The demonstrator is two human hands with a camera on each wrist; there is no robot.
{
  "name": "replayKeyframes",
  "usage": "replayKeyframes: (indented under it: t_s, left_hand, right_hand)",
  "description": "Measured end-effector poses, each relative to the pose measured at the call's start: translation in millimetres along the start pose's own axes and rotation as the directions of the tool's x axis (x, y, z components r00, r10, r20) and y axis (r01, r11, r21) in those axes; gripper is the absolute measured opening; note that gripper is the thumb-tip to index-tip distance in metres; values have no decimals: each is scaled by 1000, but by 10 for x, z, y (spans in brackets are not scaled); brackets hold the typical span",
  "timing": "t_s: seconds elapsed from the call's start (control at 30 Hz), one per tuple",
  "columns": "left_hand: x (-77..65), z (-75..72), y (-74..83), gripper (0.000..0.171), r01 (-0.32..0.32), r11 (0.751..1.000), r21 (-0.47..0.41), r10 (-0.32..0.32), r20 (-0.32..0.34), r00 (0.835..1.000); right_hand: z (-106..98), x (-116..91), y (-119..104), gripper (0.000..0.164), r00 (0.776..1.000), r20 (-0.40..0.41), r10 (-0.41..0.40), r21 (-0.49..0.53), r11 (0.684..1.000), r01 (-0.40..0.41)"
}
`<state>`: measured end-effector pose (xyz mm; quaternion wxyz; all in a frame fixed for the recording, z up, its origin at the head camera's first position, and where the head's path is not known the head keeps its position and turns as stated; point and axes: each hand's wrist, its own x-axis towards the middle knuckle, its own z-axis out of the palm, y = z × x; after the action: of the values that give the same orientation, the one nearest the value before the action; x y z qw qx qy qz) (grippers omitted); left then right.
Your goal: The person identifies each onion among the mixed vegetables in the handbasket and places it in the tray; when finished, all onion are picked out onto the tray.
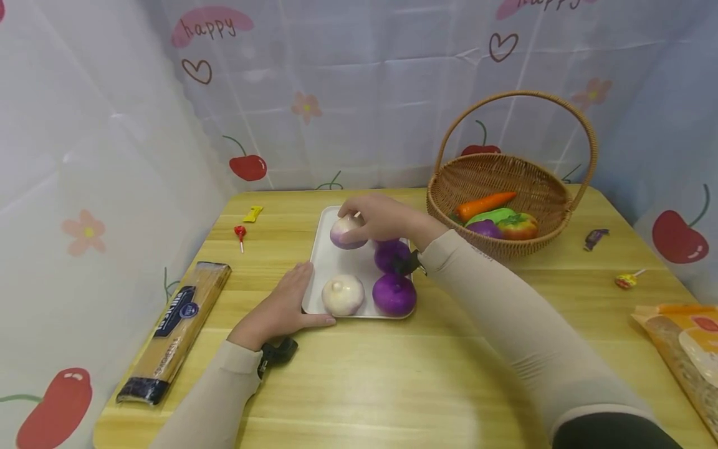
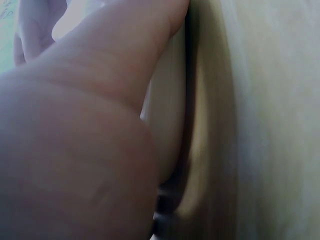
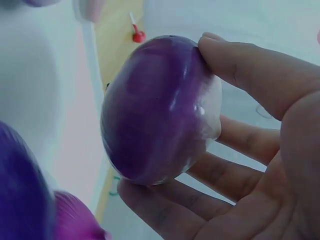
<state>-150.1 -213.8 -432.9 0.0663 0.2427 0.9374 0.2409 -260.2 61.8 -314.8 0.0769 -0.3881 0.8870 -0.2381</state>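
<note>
My right hand (image 1: 377, 218) grips a white-and-purple onion (image 1: 347, 232) over the far left part of a white tray (image 1: 320, 249). In the right wrist view, thumb and fingers hold this onion (image 3: 157, 112) around its sides, its glossy purple side towards the camera. At the tray's near left corner lies my left hand (image 1: 287, 301), fingers extended along the left edge and thumb by the front edge. A paler onion (image 1: 343, 295) sits in the tray's near left, beside a deep purple onion (image 1: 395, 294). Another purple onion (image 1: 391, 255) stands behind that, partly hidden by the right wrist.
A wicker basket (image 1: 499, 249) with a tall handle stands at the back right, holding a carrot (image 1: 485, 204), a tomato (image 1: 518, 226) and other vegetables. Packaged noodles (image 1: 178, 330) lie at left, a filled bag (image 1: 687, 355) at right. Lollipops and wrapped candies lie on both sides.
</note>
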Motion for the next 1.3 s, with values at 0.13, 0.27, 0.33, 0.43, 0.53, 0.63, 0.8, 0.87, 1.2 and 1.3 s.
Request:
replayKeyframes:
  t_s: [0.13,0.27,0.33,0.43,0.53,0.63,0.8,0.87,1.2,1.3]
  left_hand:
    - [1,12,14,134,-4,1000,-8,4,1,1000]
    - [2,23,15,133,-5,1000,-6,5,7,1000]
    - [3,24,11,133,-12,1000,-6,12,6,1000]
    - [2,24,9,132,-17,1000,-11,17,3,1000]
    - [2,26,4,133,-11,1000,-11,11,2,1000]
    - [2,30,-3,135,0,1000,-5,0,0,1000]
    - [3,32,-6,136,2,1000,5,-2,2,1000]
    - [1,29,-1,136,2,1000,6,-2,5,1000]
    - [4,18,13,135,9,1000,12,-9,11,1000]
    - [6,19,4,135,10,1000,20,-10,11,1000]
  right_hand:
    - [127,18,-3,56,998,55,1,-10,1000,-1]
    - [231,14,-6,54,992,126,29,-26,999,-26]
    - [267,18,-12,55,987,157,39,-34,999,-34]
    - [300,28,-29,55,982,184,45,-42,998,-38]
    - [329,42,-44,56,976,210,59,-59,997,-47]
    - [351,57,-55,56,971,227,78,-70,996,-63]
    - [366,60,-48,56,968,230,99,-71,994,-85]
    - [363,56,-36,59,968,232,99,-64,994,-86]
    - [276,-4,39,67,976,201,86,-40,996,-80]
    - [245,-15,60,65,978,190,89,-49,995,-81]
